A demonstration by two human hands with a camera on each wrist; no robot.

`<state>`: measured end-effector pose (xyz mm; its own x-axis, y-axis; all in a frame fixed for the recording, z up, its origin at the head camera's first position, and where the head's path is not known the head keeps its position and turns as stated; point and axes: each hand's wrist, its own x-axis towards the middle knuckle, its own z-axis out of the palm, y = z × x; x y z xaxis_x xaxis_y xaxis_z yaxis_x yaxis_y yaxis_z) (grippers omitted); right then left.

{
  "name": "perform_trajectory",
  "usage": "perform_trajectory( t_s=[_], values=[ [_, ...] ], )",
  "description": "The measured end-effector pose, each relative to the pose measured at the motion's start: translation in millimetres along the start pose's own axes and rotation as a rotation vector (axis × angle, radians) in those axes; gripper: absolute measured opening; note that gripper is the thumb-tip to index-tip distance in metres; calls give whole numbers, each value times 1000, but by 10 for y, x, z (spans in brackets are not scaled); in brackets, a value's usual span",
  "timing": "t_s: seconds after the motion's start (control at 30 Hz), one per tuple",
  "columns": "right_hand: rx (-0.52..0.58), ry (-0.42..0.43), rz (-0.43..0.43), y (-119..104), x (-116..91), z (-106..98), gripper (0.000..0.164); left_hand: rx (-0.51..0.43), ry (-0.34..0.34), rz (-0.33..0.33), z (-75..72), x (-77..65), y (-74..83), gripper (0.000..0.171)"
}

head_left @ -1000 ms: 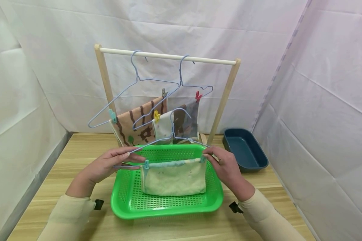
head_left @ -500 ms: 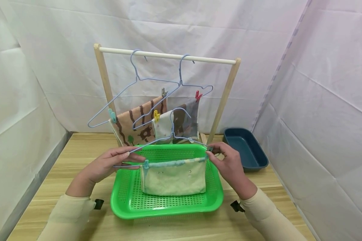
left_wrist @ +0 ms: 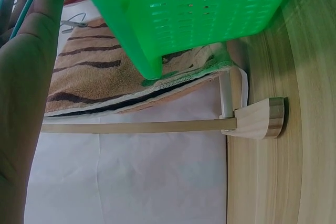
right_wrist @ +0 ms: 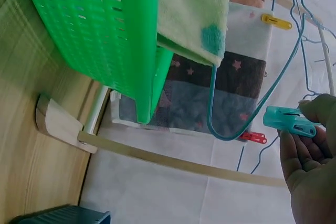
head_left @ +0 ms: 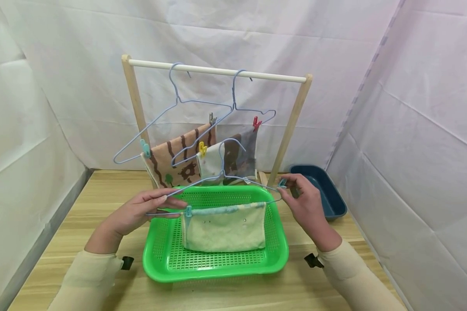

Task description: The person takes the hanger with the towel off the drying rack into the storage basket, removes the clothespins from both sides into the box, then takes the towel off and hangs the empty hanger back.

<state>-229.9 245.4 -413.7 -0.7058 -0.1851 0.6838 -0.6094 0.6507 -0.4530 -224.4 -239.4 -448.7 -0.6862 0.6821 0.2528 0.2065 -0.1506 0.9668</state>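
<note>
My left hand [head_left: 140, 211] grips the left end of a blue wire clothes hanger [head_left: 223, 172], thumb in front and fingers behind. Over its lower bar hangs a folded pale yellow-green towel [head_left: 225, 229]. A light blue clothespin [head_left: 188, 211] fastens the towel's left corner to the bar. My right hand [head_left: 307, 203], by the hanger's right end, pinches another turquoise clothespin [right_wrist: 289, 120] between thumb and fingers. In the right wrist view this clothespin is apart from the towel, and the hanger's bare right loop curves beside it.
Beneath the towel stands a green plastic basket [head_left: 215, 273]. Behind it, a wooden rack [head_left: 218, 70] carries two hangers with a brown striped towel [head_left: 183, 157] and a grey-white towel [head_left: 239, 157], clipped on. A dark blue tub [head_left: 336, 198] sits behind my right hand.
My right hand has taken the clothespin off the towel's right corner and moved right and slightly away with it, baring the hanger's right end. The left hand stays in place.
</note>
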Motion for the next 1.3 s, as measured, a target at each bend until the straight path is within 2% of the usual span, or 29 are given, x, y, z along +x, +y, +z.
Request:
perform_trajectory(
  t_s=[0.4,0.57,0.73,0.83,1.07,1.3],
  values=[
    [-10,-3,101,229,123,-100,35,-18,-2,-17,-3,-15,-4,50],
    [-20,-35,198,424,236,-163,32,-21,-5,-16,-3,-15,3,49],
    [4,-100,317,664,349,-211,30,-26,-4,-18,-1,-12,-7,49],
    [-1,-132,357,817,409,-222,31,-26,-6,-15,-2,-12,-7,50],
    [-72,-231,378,1105,533,-229,35,-27,-13,-8,-12,-13,-10,50],
    [-230,-448,347,1366,678,-226,39,-36,-9,-13,-9,-4,-12,49]
  ],
)
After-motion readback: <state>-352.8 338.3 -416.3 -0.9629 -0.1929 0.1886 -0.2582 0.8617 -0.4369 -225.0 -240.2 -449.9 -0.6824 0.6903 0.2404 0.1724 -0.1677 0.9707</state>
